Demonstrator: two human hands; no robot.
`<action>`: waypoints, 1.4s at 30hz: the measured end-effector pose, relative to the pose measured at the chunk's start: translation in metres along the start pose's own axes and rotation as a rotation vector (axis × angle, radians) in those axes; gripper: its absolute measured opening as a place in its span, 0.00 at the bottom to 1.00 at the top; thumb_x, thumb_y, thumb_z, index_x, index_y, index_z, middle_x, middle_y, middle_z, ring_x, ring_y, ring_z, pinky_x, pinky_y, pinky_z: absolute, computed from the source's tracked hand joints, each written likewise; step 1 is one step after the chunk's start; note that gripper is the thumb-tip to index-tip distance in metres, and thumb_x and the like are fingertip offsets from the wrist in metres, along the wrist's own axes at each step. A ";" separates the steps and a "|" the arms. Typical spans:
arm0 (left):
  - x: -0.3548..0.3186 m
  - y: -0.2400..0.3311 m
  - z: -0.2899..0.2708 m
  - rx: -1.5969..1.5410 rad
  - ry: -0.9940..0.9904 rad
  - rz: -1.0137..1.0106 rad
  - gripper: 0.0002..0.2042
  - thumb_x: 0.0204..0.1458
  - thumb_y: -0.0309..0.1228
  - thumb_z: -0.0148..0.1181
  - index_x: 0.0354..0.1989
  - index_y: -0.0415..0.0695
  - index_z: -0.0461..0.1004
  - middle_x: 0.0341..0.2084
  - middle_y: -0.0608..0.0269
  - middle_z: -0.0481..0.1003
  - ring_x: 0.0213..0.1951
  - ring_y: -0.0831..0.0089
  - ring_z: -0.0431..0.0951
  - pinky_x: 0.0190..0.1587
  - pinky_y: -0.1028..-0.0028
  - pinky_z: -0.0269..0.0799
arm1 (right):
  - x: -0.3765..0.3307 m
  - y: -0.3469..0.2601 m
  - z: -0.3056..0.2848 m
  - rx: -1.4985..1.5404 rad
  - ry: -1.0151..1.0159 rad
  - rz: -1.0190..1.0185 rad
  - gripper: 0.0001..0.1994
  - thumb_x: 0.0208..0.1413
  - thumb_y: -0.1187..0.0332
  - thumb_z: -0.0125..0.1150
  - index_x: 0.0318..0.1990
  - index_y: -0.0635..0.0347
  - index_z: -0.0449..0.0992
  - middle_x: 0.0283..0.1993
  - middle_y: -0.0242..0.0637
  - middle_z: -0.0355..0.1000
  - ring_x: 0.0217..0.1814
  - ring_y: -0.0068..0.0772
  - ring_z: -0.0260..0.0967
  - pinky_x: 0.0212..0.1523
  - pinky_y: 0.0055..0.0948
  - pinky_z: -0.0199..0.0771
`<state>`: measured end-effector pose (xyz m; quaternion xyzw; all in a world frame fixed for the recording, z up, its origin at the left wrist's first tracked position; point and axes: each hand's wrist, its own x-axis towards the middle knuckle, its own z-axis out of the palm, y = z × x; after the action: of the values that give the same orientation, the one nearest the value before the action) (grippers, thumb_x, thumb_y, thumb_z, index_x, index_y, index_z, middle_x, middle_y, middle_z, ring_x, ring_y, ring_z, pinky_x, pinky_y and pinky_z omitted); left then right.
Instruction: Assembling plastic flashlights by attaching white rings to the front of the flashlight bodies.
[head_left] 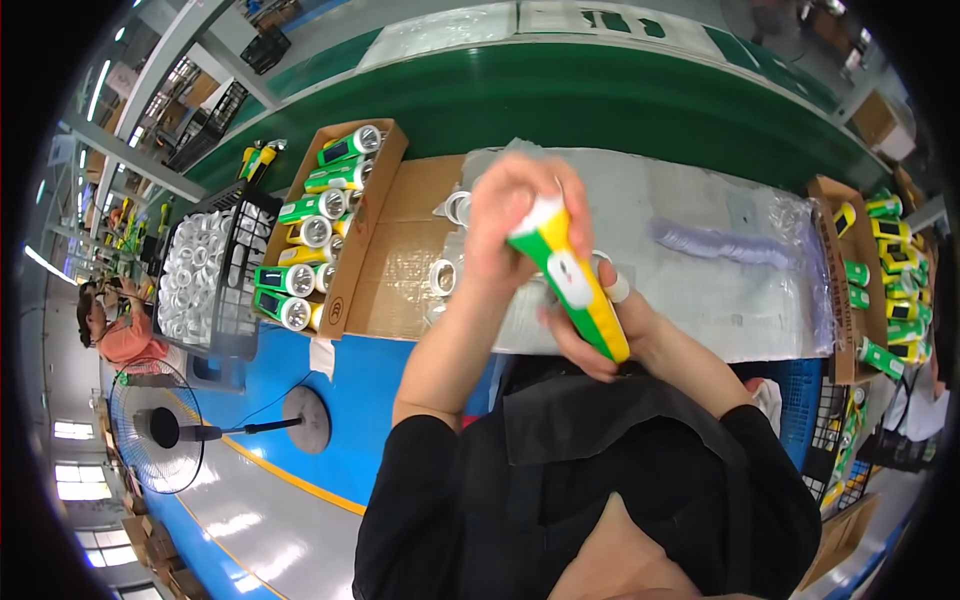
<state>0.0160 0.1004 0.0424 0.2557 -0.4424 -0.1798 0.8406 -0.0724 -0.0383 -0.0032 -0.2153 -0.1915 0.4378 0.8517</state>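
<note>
A green and yellow flashlight (573, 283) with a white oval switch panel is tilted in front of my chest. My left hand (505, 215) wraps round its white head end from above, hiding most of it. My right hand (610, 335) grips the lower body, its fingers curled round the tail end. By the right fingers shows a small white piece (618, 289); whether it is a finger cover or a loose part I cannot tell. Beside my left wrist lies a white ring (443, 277) on the worktop, and another white ring (458, 208) lies farther back.
At left stand a cardboard box (345, 285) of flashlights and a dark crate (240, 345) full of white rings. Another flashlight box (845, 340) stands at right. Bubble wrap (720, 245) lies on the table. A floor fan (160, 428) and another person (130, 335) are to the left.
</note>
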 end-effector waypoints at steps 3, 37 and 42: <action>0.001 0.000 0.001 0.403 0.207 -0.011 0.14 0.58 0.44 0.50 0.38 0.43 0.68 0.31 0.51 0.68 0.26 0.63 0.73 0.27 0.66 0.74 | -0.010 -0.001 -0.004 -0.918 0.482 -0.472 0.37 0.46 0.35 0.61 0.47 0.65 0.68 0.23 0.37 0.67 0.17 0.26 0.64 0.18 0.25 0.66; -0.173 0.277 -0.189 2.413 0.521 -0.654 0.20 0.59 0.46 0.55 0.44 0.42 0.80 0.38 0.49 0.80 0.40 0.57 0.79 0.40 0.64 0.77 | -0.503 -0.108 0.015 -1.751 2.836 -0.062 0.13 0.49 0.66 0.60 0.43 0.59 0.77 0.38 0.43 0.76 0.43 0.45 0.74 0.46 0.39 0.73; -0.144 0.272 -0.175 2.187 0.927 -0.618 0.21 0.58 0.46 0.57 0.42 0.36 0.79 0.38 0.50 0.80 0.35 0.58 0.78 0.38 0.62 0.75 | -0.538 -0.130 0.007 -1.870 2.517 0.357 0.15 0.49 0.67 0.60 0.46 0.57 0.78 0.42 0.43 0.76 0.49 0.45 0.73 0.50 0.41 0.73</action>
<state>0.1042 0.4427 0.0251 0.9602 0.0599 0.2022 0.1834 -0.2819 -0.5501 -0.0024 0.8739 -0.4456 0.1920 0.0304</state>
